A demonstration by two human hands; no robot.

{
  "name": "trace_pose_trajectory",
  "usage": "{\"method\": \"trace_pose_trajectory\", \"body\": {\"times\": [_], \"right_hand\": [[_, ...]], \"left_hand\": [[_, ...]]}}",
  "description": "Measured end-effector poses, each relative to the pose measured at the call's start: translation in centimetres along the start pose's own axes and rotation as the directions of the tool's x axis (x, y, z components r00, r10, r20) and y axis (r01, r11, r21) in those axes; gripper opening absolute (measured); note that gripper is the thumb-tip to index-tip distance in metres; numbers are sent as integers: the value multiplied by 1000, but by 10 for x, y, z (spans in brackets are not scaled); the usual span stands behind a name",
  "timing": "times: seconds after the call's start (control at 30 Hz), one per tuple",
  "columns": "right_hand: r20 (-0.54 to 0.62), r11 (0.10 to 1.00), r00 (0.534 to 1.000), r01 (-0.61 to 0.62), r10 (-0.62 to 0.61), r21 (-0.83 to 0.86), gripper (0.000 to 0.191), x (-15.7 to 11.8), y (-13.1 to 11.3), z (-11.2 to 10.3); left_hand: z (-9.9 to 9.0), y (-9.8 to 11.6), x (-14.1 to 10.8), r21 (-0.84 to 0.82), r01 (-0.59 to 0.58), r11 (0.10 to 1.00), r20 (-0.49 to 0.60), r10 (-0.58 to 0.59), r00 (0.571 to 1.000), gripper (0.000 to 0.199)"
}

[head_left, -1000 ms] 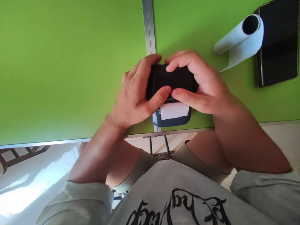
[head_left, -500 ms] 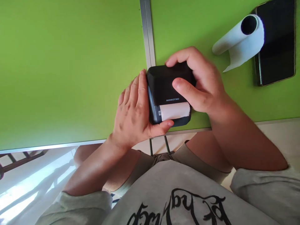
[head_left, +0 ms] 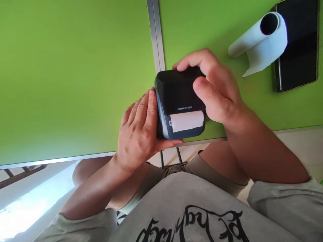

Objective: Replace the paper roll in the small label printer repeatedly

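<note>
A black label printer (head_left: 180,90) marked NIIMBOT is between my two hands near the table's front edge. From its front slot a strip of white label paper (head_left: 187,121) sticks out over the lower face. Along the printer's left side my left hand (head_left: 138,127) lies with fingers together, its thumb under the front edge. My right hand (head_left: 218,85) wraps round the upper right corner; its fingers curl over the back edge and its thumb rests at the top right of the lid. The printer's right side is mostly hidden by that hand.
On the right, a partly unrolled white paper roll (head_left: 252,37) rests against a black phone (head_left: 299,47) on the green table (head_left: 75,74). A metal seam strip (head_left: 155,33) runs across the tabletop. The table's front edge (head_left: 63,159) is close to my lap.
My left thumb has slid down off the printer's front face to its lower edge, and the left fingers sit lower. My right thumb has shifted right on the lid. The printer has moved slightly left.
</note>
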State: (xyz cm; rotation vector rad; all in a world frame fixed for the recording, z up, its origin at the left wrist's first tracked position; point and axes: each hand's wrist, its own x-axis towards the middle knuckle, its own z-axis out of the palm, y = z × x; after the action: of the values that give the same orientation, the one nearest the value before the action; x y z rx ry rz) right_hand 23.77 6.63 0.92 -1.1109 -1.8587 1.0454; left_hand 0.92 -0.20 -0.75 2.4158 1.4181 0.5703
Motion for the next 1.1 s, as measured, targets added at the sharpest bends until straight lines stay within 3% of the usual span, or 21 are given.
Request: {"method": "trace_pose_trajectory", "body": {"times": [0.2,0.63,0.83,0.97,1.1], "right_hand": [[48,999,998,-38,36,29,40,-1,1,0],[7,999,999,43,-43,18,58,-1,13,2],[-6,998,999,47,-47,33,50,2,13,0],[-93,997,994,64,-59,50,39,2,10,0],[-100,997,994,58,-53,50,30,2,8,-2]], "left_hand": [[-4,-1,2,32,-26,999,-11,26,1000,114],[-4,4,5,116,-55,992,-12,57,998,107],[4,4,1,87,-15,996,-34,18,999,112],[6,3,-3,59,19,998,-58,-16,998,118],[3,2,-3,-11,41,999,-15,-41,999,119]]}}
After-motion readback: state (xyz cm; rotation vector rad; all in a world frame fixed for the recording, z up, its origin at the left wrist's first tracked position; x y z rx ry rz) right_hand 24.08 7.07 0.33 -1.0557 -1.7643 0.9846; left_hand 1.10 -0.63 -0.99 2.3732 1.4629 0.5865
